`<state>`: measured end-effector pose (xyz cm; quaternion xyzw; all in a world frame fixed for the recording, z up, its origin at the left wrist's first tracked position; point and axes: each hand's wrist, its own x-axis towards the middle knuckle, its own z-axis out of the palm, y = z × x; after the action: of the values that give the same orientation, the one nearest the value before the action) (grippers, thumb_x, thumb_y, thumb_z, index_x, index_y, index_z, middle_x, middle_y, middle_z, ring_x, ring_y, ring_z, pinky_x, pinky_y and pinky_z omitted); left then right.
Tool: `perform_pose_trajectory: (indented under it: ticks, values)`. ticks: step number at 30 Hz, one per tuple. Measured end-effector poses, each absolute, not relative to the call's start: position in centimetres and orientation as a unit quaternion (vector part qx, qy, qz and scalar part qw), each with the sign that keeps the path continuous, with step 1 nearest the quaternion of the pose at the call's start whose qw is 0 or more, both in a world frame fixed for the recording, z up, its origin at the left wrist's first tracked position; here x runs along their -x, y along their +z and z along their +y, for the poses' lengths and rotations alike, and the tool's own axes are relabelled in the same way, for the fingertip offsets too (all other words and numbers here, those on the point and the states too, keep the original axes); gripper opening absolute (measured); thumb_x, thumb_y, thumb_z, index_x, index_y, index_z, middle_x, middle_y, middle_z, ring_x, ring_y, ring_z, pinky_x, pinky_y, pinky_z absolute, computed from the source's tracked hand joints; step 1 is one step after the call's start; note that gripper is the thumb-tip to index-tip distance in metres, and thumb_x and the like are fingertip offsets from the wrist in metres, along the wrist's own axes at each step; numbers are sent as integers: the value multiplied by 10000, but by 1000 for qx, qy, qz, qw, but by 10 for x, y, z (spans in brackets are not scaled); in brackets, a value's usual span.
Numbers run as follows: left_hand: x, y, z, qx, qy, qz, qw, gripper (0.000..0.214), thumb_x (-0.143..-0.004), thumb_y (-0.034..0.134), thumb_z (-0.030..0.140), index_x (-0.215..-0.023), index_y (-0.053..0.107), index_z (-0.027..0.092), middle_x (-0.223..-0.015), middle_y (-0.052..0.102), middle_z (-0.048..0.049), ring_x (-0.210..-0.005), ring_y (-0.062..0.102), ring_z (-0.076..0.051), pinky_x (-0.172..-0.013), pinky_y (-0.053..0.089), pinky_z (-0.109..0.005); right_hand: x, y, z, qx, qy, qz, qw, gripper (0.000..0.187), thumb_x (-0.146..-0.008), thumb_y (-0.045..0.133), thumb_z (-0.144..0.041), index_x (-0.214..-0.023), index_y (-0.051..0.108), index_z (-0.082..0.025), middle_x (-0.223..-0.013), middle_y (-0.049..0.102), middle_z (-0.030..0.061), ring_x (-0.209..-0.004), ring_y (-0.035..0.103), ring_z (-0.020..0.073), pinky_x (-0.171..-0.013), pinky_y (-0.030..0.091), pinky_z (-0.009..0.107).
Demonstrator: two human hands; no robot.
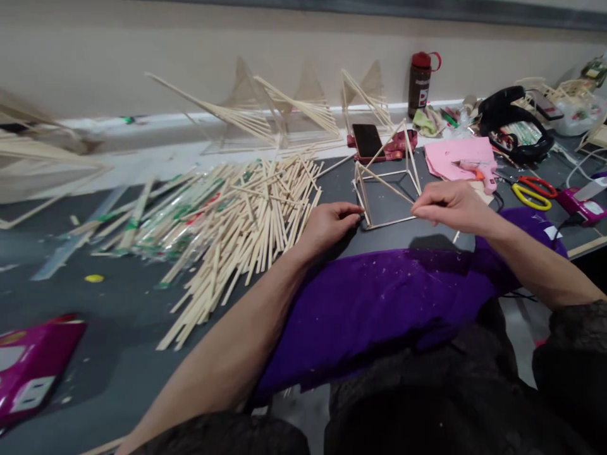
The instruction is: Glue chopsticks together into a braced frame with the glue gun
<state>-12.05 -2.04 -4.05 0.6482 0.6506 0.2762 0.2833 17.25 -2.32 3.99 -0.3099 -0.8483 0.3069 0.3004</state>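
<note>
A small open frame of thin wooden sticks [391, 222] stands on the dark table in front of me. My left hand [329, 225] has its thumb and fingers pinched together at the frame's near left corner. At the near right side, my right hand [448, 203] is closed in a pinch on the end of a slanting wooden stick [386, 184]. That stick runs from the frame's upper left down to my right fingertips. My fingers partly hide both contact points, and the frame's near right corner is behind my right hand.
A pile of loose sticks [265, 215] lies left of the frame. Behind stand twisted stick models [303, 107], a phone [368, 141] and a bottle [420, 85]. To the right are a glue gun [477, 169], scissors [533, 193] and pink cloth [443, 158]. Purple cloth [379, 303] covers the front edge.
</note>
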Motion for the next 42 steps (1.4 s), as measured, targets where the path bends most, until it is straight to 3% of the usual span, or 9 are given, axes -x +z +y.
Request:
perform_pose_trajectory:
  ticks: [3, 6, 15, 19, 25, 42]
  values:
    - [121, -39, -21, -677, 281, 627, 265, 388, -819, 645, 343, -1098, 871, 197, -1007, 837, -80, -941, 752, -272, -941, 576, -396, -157, 6, -23, 297, 242, -891, 244, 232, -990, 591, -287, -893, 782, -199, -877, 756, 38, -815, 665, 143, -783, 503, 280]
    - [122, -37, -20, -725, 284, 570, 260, 395, -789, 693, 334, -1106, 855, 162, -1128, 793, -123, -990, 723, -267, -967, 568, -410, -148, -14, -19, 315, 171, -918, 171, 241, -1018, 562, -256, -998, 793, -189, -980, 758, 70, -911, 673, 173, -828, 472, 293]
    - [114, -40, -17, -751, 294, 541, 239, 349, -834, 712, 390, -1077, 833, 169, -1078, 716, -103, -983, 647, -241, -960, 545, -408, -129, -4, -26, 379, -29, -924, -40, 402, -1103, 394, -204, -1346, 712, -175, -1363, 695, 139, -932, 671, 215, -641, 283, 340]
    - [113, -39, -16, -759, 276, 542, 234, 306, -849, 684, 334, -1045, 839, 157, -1084, 723, -103, -988, 654, -229, -979, 533, -390, -116, -1, -27, 354, -75, -927, -100, 445, -1090, 347, -127, -1369, 692, -159, -1372, 684, 158, -921, 676, 224, -634, 290, 361]
    - [115, -44, -14, -770, 289, 521, 230, 281, -856, 668, 330, -990, 839, 153, -1074, 746, -110, -988, 670, -230, -975, 532, -391, -107, -4, -21, 335, -105, -929, -116, 435, -1099, 314, -101, -1327, 683, -134, -1243, 718, 184, -971, 700, 239, -689, 348, 353]
    - [118, -42, -14, -771, 291, 523, 220, 211, -826, 671, 377, -821, 808, 217, -1022, 769, -91, -972, 700, -243, -992, 547, -422, -112, -6, -15, 346, -104, -928, -94, 390, -1096, 340, -94, -1284, 677, -145, -1217, 733, 162, -962, 720, 235, -672, 367, 337]
